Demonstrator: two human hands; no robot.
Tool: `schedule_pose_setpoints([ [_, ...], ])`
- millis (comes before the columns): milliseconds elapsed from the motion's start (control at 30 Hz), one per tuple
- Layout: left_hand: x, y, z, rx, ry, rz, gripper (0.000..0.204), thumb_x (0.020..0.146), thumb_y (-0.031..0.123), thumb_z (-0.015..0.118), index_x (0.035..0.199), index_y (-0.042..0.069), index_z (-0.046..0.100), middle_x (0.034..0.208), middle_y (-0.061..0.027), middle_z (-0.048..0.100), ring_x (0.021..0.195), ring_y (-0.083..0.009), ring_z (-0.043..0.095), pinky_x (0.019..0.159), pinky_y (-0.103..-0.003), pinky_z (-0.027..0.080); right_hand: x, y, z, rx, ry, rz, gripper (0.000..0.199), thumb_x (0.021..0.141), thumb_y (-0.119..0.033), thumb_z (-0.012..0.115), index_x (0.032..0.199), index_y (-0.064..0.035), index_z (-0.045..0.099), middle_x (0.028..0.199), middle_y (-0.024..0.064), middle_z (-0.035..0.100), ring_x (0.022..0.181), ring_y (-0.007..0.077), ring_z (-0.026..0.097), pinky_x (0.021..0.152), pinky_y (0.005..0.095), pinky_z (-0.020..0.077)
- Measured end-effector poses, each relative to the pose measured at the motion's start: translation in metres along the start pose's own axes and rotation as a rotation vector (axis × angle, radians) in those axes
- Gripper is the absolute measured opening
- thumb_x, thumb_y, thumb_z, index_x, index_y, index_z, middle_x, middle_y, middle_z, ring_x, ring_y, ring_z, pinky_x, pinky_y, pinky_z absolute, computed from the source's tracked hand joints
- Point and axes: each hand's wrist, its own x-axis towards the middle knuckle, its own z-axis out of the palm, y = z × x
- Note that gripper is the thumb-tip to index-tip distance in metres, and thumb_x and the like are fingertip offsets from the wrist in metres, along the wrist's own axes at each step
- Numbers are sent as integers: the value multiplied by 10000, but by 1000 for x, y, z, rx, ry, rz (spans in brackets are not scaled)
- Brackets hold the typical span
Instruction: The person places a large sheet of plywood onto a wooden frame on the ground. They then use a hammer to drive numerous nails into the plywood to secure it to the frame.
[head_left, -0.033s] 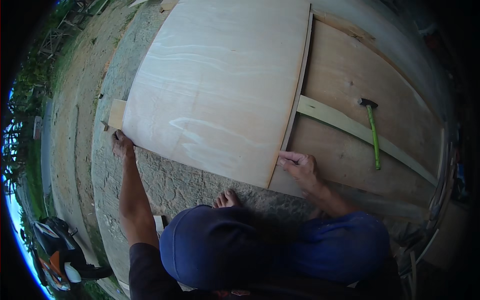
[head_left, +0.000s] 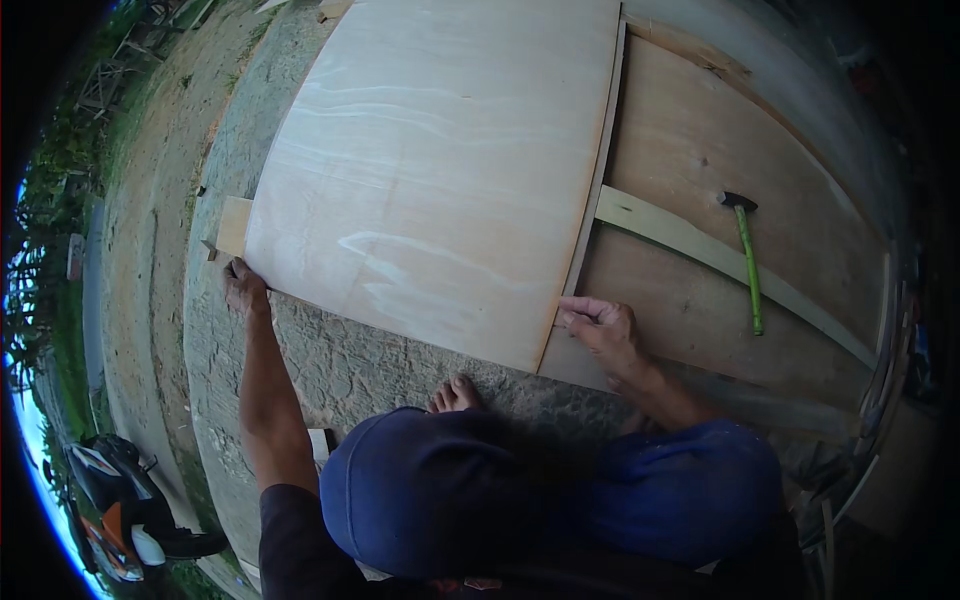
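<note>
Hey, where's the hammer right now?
In the head view, the hammer lies toward the right, crossing the pale strip, above and to the right of the person's right hand.

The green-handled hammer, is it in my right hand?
No, the hammer lies across the pale wooden strip, apart from the right hand.

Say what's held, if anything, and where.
The left hand grips the pale plywood sheet at its near-left corner; the right hand touches its right edge, grip unclear.
</note>
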Motion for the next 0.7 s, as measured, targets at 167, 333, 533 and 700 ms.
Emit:
schedule_pose_setpoints([
  [167, -8, 4, -2, -54, -82, 15, 427, 1023, 381, 508, 1158, 12, 675, 1092, -215, 711, 1031, -375, 665, 887, -459, 490, -5, 4, -5, -94, -13, -44, 318, 925, -75, 654, 1211, 63, 668, 1045, 76, 707, 896, 94, 619, 801, 241, 513],
  [333, -7, -6, 4, -132, 15, 0, 414, 1017, 356, 524, 1157, -3, 675, 1096, -227, 709, 1005, -376, 675, 880, -454, 499, -18, -1, 6, -627, -3, -322, 454, 878, -184, 760, 1279, -18, 626, 1107, 88, 614, 892, 165, 619, 799, 324, 526],
  [533, -15, -1, 4, -95, 84, 28, 278, 978, 278, 592, 1088, 53, 713, 1018, -192, 736, 937, -338, 702, 848, -433, 519, -24, -2, 15, -1228, -156, -942, 614, 736, -372, 836, 1242, -83, 640, 1146, 68, 550, 986, 259, 546, 864, 414, 473],
  [700, -28, 25, -2, -181, 72, -37, 298, 987, 303, 567, 1122, 83, 716, 1065, -170, 731, 999, -329, 693, 899, -406, 510, -19, -2, 22, -1138, -134, -893, 570, 686, -283, 827, 1188, -71, 662, 1148, 86, 552, 993, 293, 549, 870, 437, 469],
])
